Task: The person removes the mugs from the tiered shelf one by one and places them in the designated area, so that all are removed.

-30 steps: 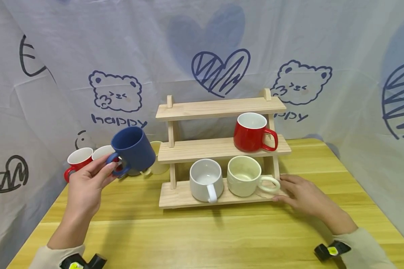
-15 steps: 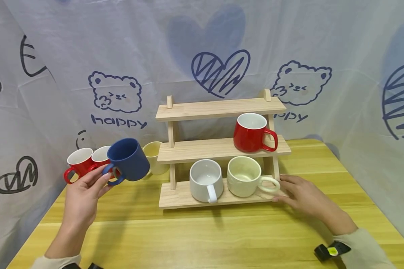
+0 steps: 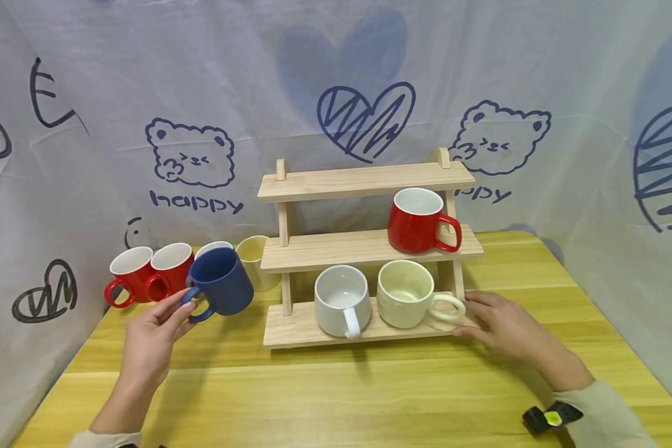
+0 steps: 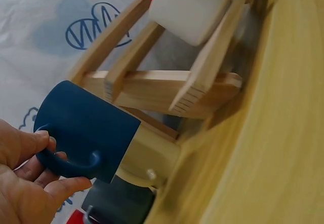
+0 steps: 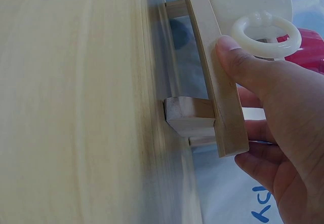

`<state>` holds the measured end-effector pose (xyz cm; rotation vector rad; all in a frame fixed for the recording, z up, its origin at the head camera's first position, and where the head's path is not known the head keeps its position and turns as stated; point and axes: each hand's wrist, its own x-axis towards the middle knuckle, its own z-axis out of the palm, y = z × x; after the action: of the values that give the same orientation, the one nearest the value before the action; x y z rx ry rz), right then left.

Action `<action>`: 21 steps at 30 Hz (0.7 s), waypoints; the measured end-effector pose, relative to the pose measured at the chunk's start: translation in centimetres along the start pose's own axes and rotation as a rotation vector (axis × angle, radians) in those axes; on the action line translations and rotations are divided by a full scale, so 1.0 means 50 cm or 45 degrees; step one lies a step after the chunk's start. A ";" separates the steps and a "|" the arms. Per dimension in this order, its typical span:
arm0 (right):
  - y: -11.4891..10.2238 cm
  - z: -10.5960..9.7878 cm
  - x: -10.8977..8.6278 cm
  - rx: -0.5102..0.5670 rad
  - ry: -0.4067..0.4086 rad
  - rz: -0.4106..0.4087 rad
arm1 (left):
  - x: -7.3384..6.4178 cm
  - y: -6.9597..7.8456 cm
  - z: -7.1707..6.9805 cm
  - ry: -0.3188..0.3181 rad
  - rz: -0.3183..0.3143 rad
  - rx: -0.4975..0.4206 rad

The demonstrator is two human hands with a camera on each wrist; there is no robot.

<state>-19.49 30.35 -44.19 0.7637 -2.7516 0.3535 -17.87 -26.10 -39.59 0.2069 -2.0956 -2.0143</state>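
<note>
In the head view my left hand (image 3: pixel 148 348) pinches the handle of a blue mug (image 3: pixel 224 285). The mug hangs upright, a little tilted, left of a three-tier wooden display shelf (image 3: pixel 302 330). The left wrist view shows the thumb and fingertips around the handle of that blue mug (image 4: pixel 83 133). My right hand (image 3: pixel 501 323) grips the right end of the shelf's lowest board, thumb along the front edge in the right wrist view. On that board stand a white mug (image 3: pixel 333 311) and a cream mug (image 3: pixel 403 298) with a ring handle. A red mug (image 3: pixel 414 224) sits on the middle tier.
Behind the left hand, a red mug (image 3: pixel 131 277), a second red mug (image 3: pixel 170 270) and a pale yellow mug (image 3: pixel 264 274) stand on the wooden table (image 3: pixel 313 398). Another mug, dark (image 4: pixel 121 201) in the left wrist view, is mostly hidden behind the blue one. A printed curtain (image 3: pixel 291 74) hangs behind.
My left hand has lowered the blue mug toward the table, first drifting slightly left, then back right. The red mugs show more fully. My right hand stays on the shelf end.
</note>
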 end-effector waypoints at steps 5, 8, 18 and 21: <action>-0.001 -0.001 0.000 0.000 -0.004 0.007 | 0.000 -0.021 0.005 -0.001 -0.028 0.042; -0.002 -0.001 -0.001 0.002 -0.002 0.007 | 0.000 -0.033 0.009 -0.015 -0.047 0.076; -0.001 -0.001 -0.001 -0.004 0.002 0.001 | 0.001 -0.071 0.022 -0.031 -0.083 0.101; -0.003 -0.001 -0.001 -0.003 -0.011 0.014 | 0.000 -0.078 0.025 -0.021 -0.088 0.111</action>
<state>-19.36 30.28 -44.14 0.7520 -2.7646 0.3500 -18.40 -25.09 -43.54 0.2821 -2.2181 -1.9699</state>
